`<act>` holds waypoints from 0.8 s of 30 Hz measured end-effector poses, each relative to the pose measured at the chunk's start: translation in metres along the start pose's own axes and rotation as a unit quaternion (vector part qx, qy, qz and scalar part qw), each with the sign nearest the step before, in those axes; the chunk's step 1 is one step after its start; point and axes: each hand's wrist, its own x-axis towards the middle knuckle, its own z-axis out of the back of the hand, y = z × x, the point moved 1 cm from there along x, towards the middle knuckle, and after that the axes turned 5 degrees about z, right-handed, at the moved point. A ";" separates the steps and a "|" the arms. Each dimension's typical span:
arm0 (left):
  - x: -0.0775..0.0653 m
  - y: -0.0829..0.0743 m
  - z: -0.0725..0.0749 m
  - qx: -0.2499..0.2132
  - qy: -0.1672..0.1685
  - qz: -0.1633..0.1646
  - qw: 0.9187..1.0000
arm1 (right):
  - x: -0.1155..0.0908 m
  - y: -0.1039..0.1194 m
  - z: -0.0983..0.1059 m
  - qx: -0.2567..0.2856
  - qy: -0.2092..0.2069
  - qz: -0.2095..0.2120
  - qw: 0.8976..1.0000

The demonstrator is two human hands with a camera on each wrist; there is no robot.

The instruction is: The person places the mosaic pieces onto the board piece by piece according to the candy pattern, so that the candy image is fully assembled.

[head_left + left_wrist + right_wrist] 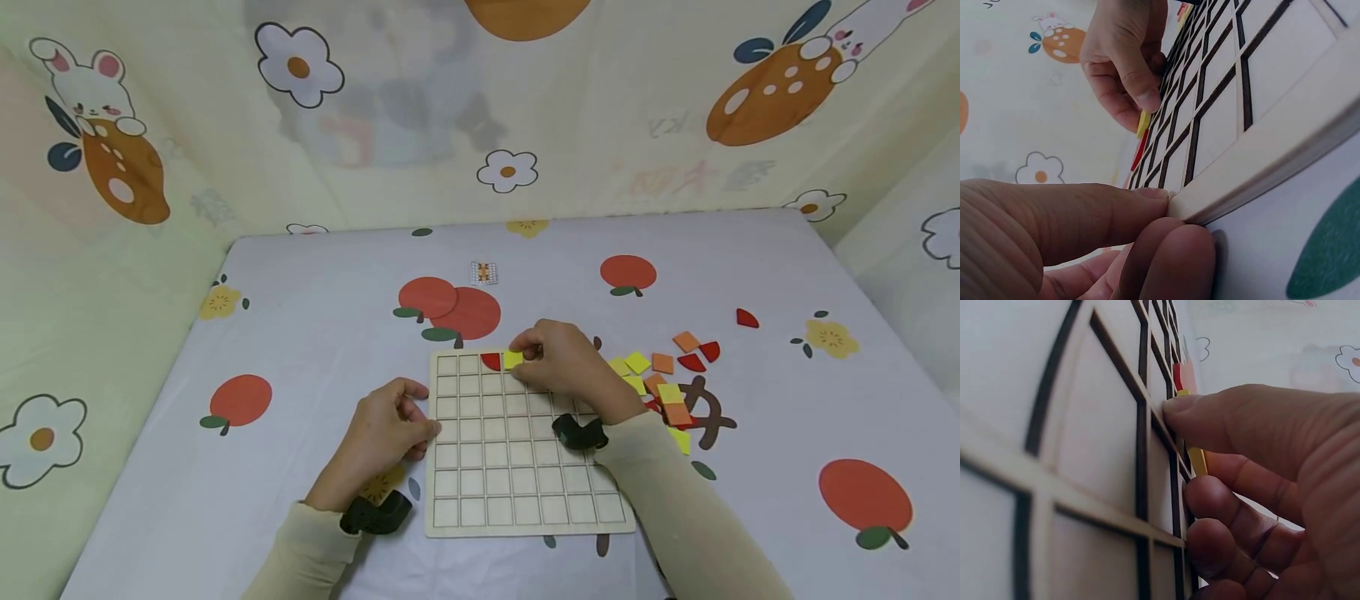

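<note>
Head view: right hand (561, 358) pinches yellow square (512, 361) on board (471, 430), top row, mid-frame, beside red piece (491, 362); left hand (381, 427) pinches board's left edge. Placing step, apparently; next calls for seating it flat.

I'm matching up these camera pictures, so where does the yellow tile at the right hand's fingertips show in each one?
Head: yellow tile, slightly right of and below centre.
Left wrist: yellow tile, slightly above and left of centre.
Right wrist: yellow tile, right of centre, partly behind the right hand.
Shared landmark: the red piece beside it.
</note>
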 end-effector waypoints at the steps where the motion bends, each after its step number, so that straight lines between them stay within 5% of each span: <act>1: 0.000 0.000 0.000 0.000 0.000 0.000 1.000 | 0.000 0.000 0.000 0.000 0.000 -0.001 1.000; 24: -0.001 0.000 0.000 0.000 0.003 -0.004 1.000 | 0.000 0.003 0.000 -0.009 0.004 -0.011 1.000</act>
